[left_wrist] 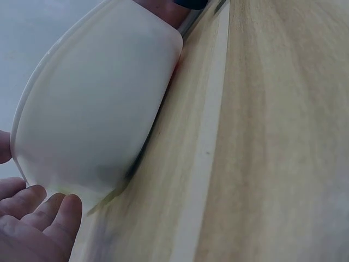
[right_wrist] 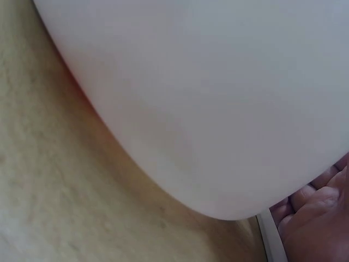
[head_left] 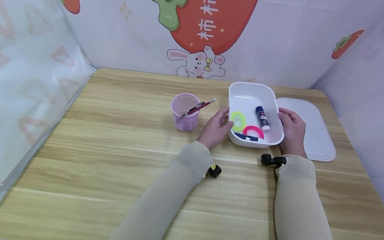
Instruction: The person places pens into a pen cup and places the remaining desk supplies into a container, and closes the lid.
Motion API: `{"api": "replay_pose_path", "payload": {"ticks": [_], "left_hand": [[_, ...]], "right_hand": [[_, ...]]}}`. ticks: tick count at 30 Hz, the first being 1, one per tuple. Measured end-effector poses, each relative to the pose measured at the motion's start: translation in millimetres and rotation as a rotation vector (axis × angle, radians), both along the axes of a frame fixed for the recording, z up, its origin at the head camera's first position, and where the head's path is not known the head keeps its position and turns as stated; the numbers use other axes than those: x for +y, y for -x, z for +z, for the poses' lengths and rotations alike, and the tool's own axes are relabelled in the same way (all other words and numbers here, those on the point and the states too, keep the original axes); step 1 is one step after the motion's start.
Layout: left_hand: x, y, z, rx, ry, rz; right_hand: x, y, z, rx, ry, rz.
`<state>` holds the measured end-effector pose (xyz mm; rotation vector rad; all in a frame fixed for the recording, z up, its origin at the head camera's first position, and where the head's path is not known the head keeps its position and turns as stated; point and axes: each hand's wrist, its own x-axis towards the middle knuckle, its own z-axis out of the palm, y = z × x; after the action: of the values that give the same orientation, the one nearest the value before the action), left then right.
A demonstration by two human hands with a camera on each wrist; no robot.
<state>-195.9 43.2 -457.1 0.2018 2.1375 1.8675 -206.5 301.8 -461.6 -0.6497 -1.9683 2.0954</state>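
Note:
A white plastic box (head_left: 244,144) with rounded corners is held between both hands at the right of the table; whether its base touches the wood cannot be told. My left hand (head_left: 215,129) grips its left rim, thumb at the edge and fingertips against the outer wall, as the left wrist view shows. My right hand (head_left: 292,131) holds the right rim, its fingers partly hidden. Inside lie a dark blue glue stick (head_left: 262,116), a yellow-green ring (head_left: 242,126), a pink ring (head_left: 260,132) and a dark blue pen-like stick (head_left: 251,138).
Left of the box stands a pink mesh pen cup (head_left: 186,123) with a red pencil (head_left: 204,104) and other slim items leaning out. A white lid (head_left: 319,133) lies flat under and beyond the right hand. A printed cloth (head_left: 126,43) hangs behind the wooden table (head_left: 99,150).

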Motion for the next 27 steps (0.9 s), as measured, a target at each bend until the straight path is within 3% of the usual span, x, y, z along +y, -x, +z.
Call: {"api": "replay_pose_path", "payload": {"ticks": [16, 22, 27], "left_hand": [[0.5, -2.5, -6.0, 0.023, 0.023, -0.063], [-0.6, -4.4, -6.9, 0.024, 0.022, -0.062], [-0.7, -5.7, -6.6, 0.029, 0.011, -0.069]], "right_hand": [[-2, -3.2, 2.0, -0.019, -0.013, 0.005], [2, -5.5, 4.2, -0.041, -0.036, 0.062], [7, -7.4, 10.4, -0.059, -0.137, 0.076]]}}
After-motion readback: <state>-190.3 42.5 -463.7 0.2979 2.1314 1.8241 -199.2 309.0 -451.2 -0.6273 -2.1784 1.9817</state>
